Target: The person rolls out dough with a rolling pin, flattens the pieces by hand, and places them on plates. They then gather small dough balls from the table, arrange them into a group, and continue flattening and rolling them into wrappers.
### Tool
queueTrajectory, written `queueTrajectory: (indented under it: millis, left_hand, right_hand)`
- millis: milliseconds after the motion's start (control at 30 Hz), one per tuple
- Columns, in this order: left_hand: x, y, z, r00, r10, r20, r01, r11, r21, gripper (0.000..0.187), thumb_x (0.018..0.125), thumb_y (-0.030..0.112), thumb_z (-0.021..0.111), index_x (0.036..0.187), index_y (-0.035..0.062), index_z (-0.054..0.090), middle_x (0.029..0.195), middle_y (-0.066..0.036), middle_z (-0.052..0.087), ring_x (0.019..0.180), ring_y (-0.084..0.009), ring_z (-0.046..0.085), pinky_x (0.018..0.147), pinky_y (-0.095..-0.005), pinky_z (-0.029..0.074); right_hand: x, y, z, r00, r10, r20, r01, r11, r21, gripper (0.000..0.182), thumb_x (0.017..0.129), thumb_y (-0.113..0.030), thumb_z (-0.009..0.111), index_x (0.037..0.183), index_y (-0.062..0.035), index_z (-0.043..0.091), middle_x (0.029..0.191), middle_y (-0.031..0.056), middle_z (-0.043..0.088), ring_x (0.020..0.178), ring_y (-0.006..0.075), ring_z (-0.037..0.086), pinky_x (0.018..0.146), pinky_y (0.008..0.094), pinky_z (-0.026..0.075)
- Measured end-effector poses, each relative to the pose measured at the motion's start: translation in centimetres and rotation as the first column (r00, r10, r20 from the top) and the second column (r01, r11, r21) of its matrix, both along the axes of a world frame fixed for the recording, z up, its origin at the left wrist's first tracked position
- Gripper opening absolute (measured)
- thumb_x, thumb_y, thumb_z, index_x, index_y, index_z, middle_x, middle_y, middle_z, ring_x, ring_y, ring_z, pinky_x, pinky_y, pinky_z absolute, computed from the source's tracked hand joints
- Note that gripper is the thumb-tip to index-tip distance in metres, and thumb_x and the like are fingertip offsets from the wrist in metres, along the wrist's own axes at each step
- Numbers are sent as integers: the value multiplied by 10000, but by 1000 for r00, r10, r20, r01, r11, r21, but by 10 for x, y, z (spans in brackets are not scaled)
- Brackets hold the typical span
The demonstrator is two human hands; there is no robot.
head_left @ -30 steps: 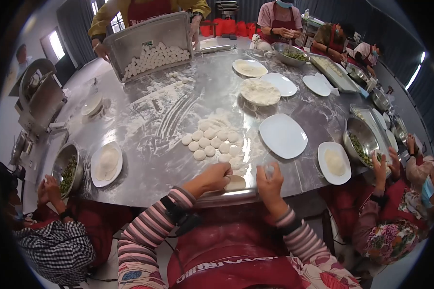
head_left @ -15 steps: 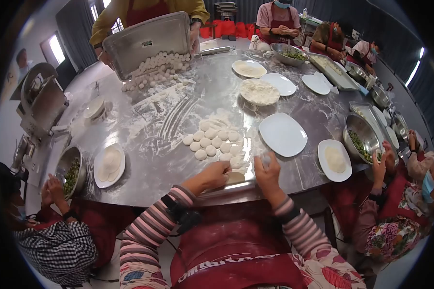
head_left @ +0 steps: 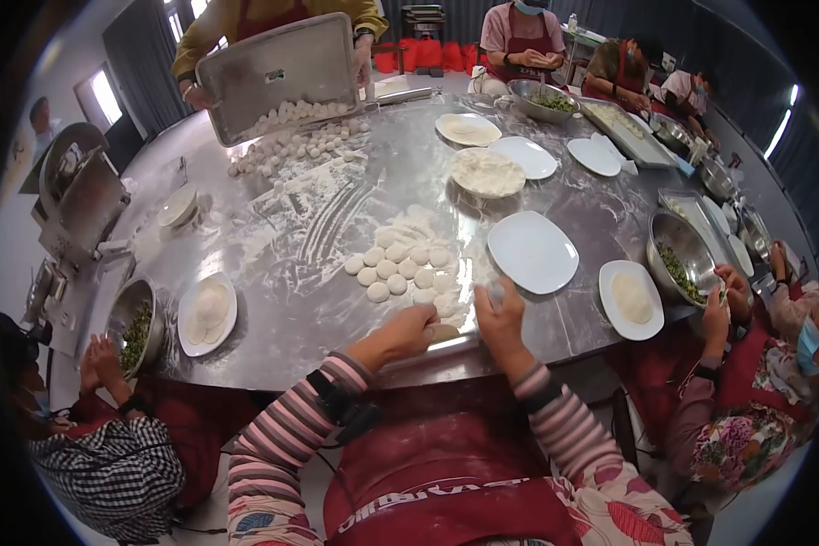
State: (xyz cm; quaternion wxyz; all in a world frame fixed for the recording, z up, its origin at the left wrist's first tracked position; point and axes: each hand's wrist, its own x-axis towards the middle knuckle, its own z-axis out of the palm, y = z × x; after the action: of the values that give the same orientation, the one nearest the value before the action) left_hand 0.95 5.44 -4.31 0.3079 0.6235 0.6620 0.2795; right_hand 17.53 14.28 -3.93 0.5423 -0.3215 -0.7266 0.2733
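Note:
At the table's near edge, my left hand (head_left: 404, 333) is closed, its fingers pinching the rim of a thin dough wrapper (head_left: 443, 334) that lies partly hidden beneath them. My right hand (head_left: 504, 323) is wrapped around a rolling pin (head_left: 496, 292); its pale rounded end pokes out above the fist, and the rest is hard to make out. Just beyond both hands, several flattened dough rounds (head_left: 396, 266) lie close together on loose flour. A white square plate (head_left: 533, 253) sits ahead of my right hand.
Across the steel table (head_left: 273, 346), a person tilts a metal tray (head_left: 282, 77) over many dough pieces (head_left: 305, 141). Plates of wrappers stand left (head_left: 209, 314) and right (head_left: 631, 300). Steel bowls of green filling (head_left: 136, 328) (head_left: 678, 259) flank me, with people working beside them. A flour plate (head_left: 488, 173) stands farther back.
The tray across the table has tipped further upright, and more dough pieces have slid from it onto the table. My right hand has shifted slightly left; my left hand keeps hold of the wrapper.

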Motion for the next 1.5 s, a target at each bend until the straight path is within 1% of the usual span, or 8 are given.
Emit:
queueTrajectory:
  millis: [400, 533, 800, 933, 1133, 1300, 1400, 1500]
  left_hand:
    - [-6, 0, 3, 1000, -15, -16, 14, 999, -49, 196, 797, 152, 531, 912, 7, 594, 886, -223, 628, 862, -387, 591, 743, -435, 450]
    - [4, 5, 9, 998, 41, -49, -41, 999, 14, 188, 799, 132, 511, 918, 12, 594, 885, -222, 628, 862, -387, 590, 745, -436, 448]
    - [-11, -1, 0, 997, -17, -81, 15, 1000, -19, 168, 803, 109, 521, 896, -14, 586, 839, -218, 614, 794, -305, 601, 702, -388, 453]
    - [-9, -10, 3, 999, 10, -44, -12, 999, -30, 188, 801, 116, 515, 919, -9, 591, 844, -215, 620, 790, -317, 598, 694, -397, 449]
    - [-4, -13, 27, 996, 31, -80, -39, 995, -96, 230, 792, 215, 557, 829, -6, 608, 788, -223, 619, 737, -345, 604, 674, -409, 452]
    - [0, 0, 22, 985, -59, 160, 68, 996, -53, 165, 816, 173, 612, 830, 12, 581, 684, -29, 550, 663, -102, 507, 604, -281, 422]
    - [10, 47, 38, 981, -110, 160, 130, 984, -122, 202, 838, 205, 613, 862, 8, 580, 735, -23, 558, 684, -91, 502, 622, -266, 425]
    - [32, 102, 55, 839, 1, 544, 15, 1000, -25, 232, 835, 212, 625, 868, -16, 591, 745, -55, 590, 715, -129, 551, 618, -279, 455]
  right_hand:
    - [24, -26, -10, 997, 6, -74, -22, 976, -217, 161, 772, -57, 662, 823, -5, 518, 561, 136, 539, 470, 228, 551, 453, 360, 424]
    - [-21, 14, 8, 1000, -8, -14, 9, 997, 82, 167, 776, -74, 664, 824, -6, 519, 571, 135, 550, 490, 239, 561, 467, 359, 425]
    - [31, -31, -16, 992, 28, -126, -54, 978, -201, 160, 767, -56, 665, 806, -14, 516, 527, 110, 517, 430, 197, 522, 422, 338, 396]
    - [-11, 6, 3, 997, -8, -80, 17, 994, 110, 157, 786, -71, 650, 811, -5, 510, 549, 145, 516, 448, 259, 523, 433, 366, 399]
    - [1, -2, 7, 1000, 17, 7, -17, 997, -74, 175, 787, -108, 667, 801, -35, 509, 542, 135, 503, 444, 259, 522, 432, 370, 401]
    - [41, -34, -3, 998, 56, -36, -53, 995, 84, 190, 736, -42, 703, 814, -36, 530, 556, 93, 508, 441, 225, 535, 431, 313, 428]
    - [47, -40, 2, 990, 112, -91, -114, 993, -10, 204, 732, -40, 708, 828, -30, 529, 582, 104, 522, 456, 238, 547, 444, 315, 437]
    - [47, -35, 1, 982, 160, -100, -164, 986, -28, 212, 733, -41, 710, 838, -27, 526, 598, 113, 530, 471, 250, 556, 455, 317, 442]
